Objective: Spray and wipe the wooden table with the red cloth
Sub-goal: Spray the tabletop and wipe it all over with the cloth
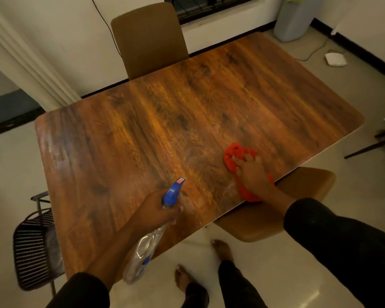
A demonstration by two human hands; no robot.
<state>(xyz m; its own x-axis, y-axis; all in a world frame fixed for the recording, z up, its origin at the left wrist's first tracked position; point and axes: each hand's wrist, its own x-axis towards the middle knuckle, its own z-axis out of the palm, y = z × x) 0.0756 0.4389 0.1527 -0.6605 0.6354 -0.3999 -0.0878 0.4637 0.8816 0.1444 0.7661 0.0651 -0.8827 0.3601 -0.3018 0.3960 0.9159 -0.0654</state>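
- The left grip [158, 211] is clenched round the neck of a clear spray bottle [142, 252], its blue nozzle pointing over the wooden surface [165, 112].
- The right grip [252, 173] grasps the bunched red cloth [232, 152], pressing it onto the surface near the front edge.
- A pale smear [228, 190] lies just beside the cloth.
- A brown chair [149, 38] stands at the far side.

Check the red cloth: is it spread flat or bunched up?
Bunched up. The red cloth shows crumpled folds around the right hand, which holds it against the wooden table near its front edge.
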